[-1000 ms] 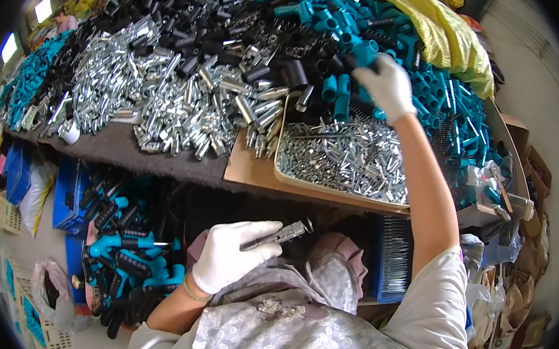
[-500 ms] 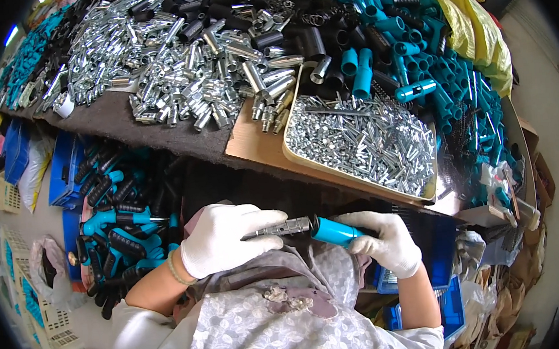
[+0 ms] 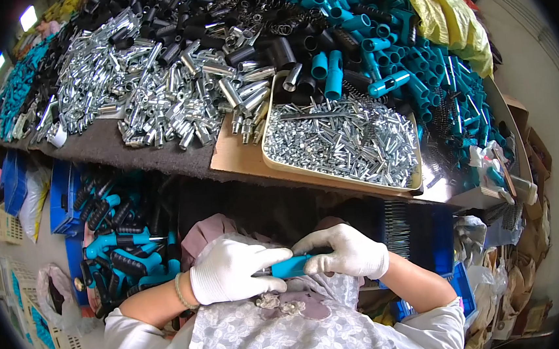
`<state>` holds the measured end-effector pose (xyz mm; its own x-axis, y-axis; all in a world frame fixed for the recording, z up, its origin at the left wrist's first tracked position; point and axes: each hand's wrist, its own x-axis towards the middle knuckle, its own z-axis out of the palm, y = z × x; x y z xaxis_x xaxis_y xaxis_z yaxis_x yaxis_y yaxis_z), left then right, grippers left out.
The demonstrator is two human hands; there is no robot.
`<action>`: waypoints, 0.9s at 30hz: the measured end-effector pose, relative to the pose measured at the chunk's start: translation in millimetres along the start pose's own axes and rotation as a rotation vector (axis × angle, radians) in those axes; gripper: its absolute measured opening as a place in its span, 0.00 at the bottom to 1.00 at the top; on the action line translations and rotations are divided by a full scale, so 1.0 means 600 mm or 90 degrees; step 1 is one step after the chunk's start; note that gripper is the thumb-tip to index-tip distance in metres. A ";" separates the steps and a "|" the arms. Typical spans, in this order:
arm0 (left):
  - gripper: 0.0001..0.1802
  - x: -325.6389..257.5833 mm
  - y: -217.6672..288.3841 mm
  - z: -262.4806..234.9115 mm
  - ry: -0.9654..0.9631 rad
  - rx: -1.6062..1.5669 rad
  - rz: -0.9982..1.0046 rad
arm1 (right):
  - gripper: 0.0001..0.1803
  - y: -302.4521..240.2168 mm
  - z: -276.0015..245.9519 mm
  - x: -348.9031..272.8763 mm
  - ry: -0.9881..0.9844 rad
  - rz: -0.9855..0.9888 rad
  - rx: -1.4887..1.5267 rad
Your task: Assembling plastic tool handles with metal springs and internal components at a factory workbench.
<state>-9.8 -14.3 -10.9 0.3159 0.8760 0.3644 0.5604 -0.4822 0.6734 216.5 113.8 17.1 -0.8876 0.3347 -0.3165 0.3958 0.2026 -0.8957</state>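
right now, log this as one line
left white-gloved grip: silver metal part, mostly hidden | right white-gloved grip: teal cylindrical sleeve | cream-rimmed tray: ahead

Even, fairly bright light fills the scene, with two blown-out white rectangular light panels (image 3: 29, 18) toward ten o'clock, hard glints on the heaped silver metal parts (image 3: 169, 108) at eleven, and a whitish glare on the bare, smooth surface of the tabletop (image 3: 439, 190) between three and four. Deep shadow swallows detail beneath its front edge, just above the hands (image 3: 348, 254) in pale white knit gloves, which look sharp. Fisheye distortion bows straight edges, the corners fall to black, and the perforated cream plastic crates (image 3: 62, 336) at eight o'clock look soft.
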 end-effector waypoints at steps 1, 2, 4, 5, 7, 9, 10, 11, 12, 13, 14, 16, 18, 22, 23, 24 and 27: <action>0.26 0.000 -0.001 0.000 -0.016 0.009 -0.007 | 0.22 0.001 0.000 0.000 -0.020 -0.001 0.021; 0.26 0.000 0.000 0.001 -0.031 0.018 -0.013 | 0.24 -0.002 0.000 0.002 -0.033 0.023 0.015; 0.27 0.004 0.003 0.008 -0.034 0.006 -0.004 | 0.26 0.002 0.008 0.009 -0.031 -0.006 0.004; 0.28 0.008 0.006 0.012 -0.035 -0.004 0.000 | 0.27 0.006 0.014 0.015 -0.034 -0.038 -0.007; 0.28 0.018 0.014 0.020 -0.052 0.021 0.015 | 0.29 0.002 0.025 0.026 -0.036 -0.037 0.011; 0.26 0.015 -0.001 0.040 -0.054 -0.002 -0.019 | 0.31 -0.019 0.018 0.035 -0.062 0.049 -0.003; 0.24 0.013 -0.001 0.046 -0.013 0.016 -0.010 | 0.32 -0.003 0.020 0.038 -0.035 -0.009 -0.073; 0.24 0.016 -0.006 0.045 -0.011 0.018 -0.008 | 0.30 -0.027 0.008 0.038 -0.057 -0.002 -0.145; 0.24 0.018 -0.007 0.044 0.010 0.022 0.007 | 0.29 -0.052 -0.009 0.037 -0.078 0.007 -0.215; 0.24 0.021 -0.008 0.043 0.032 0.027 0.021 | 0.23 -0.045 -0.030 0.041 -0.006 -0.157 -0.290; 0.24 0.030 0.006 0.030 -0.012 0.067 -0.028 | 0.15 -0.071 -0.058 0.047 0.086 -0.192 -0.362; 0.26 0.036 0.008 0.023 0.014 0.063 -0.032 | 0.06 -0.039 -0.122 0.064 0.413 -0.285 -0.493; 0.27 0.035 0.001 0.023 0.011 0.049 -0.043 | 0.06 -0.034 -0.168 0.076 0.472 -0.181 -0.627; 0.27 0.036 -0.001 0.014 0.006 0.081 -0.046 | 0.04 -0.010 -0.196 0.095 0.397 -0.152 -0.760; 0.27 0.034 0.000 0.011 0.014 0.083 -0.054 | 0.03 -0.019 -0.196 0.094 0.382 -0.164 -0.771; 0.26 0.032 -0.001 0.011 0.032 0.080 -0.056 | 0.02 -0.019 -0.195 0.093 0.395 -0.184 -0.770; 0.25 0.026 -0.008 0.010 0.042 0.099 -0.056 | 0.04 -0.024 -0.180 0.081 0.456 -0.243 -0.685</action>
<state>-3.1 1.5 -12.3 0.2128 0.9109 0.3536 0.6968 -0.3951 0.5986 192.7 226.4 48.4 -0.7957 0.4331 0.4233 0.4347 0.8951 -0.0988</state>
